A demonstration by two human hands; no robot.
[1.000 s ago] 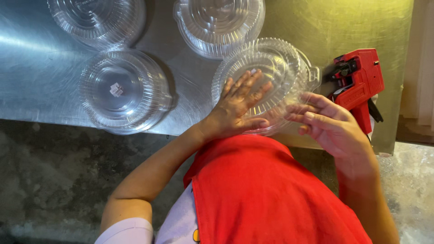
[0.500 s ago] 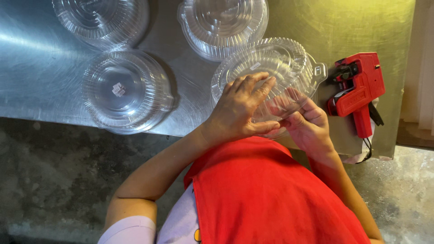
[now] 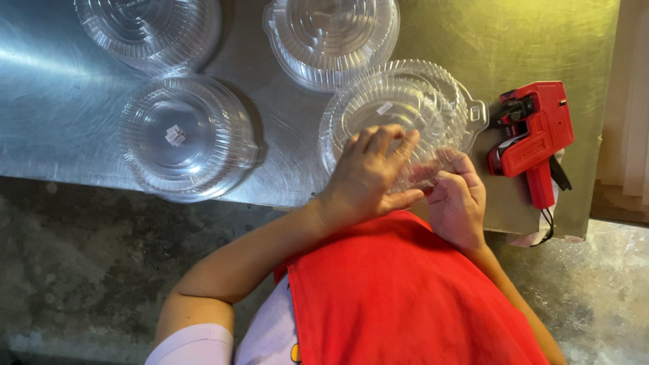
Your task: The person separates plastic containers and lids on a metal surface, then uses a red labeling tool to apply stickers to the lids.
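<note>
Directly under both hands lies one clear ribbed plastic container on the steel table. Left hand rests flat on it, fingers spread; right hand pinches its near rim, fingers curled. Counted: four clear containers, one red label gun just right of the fingers.

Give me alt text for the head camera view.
Both hands, left hand and right hand, press on a clear plastic container at the edge of a metal table. Three similar containers lie nearby, and a red label gun sits to the right.
</note>
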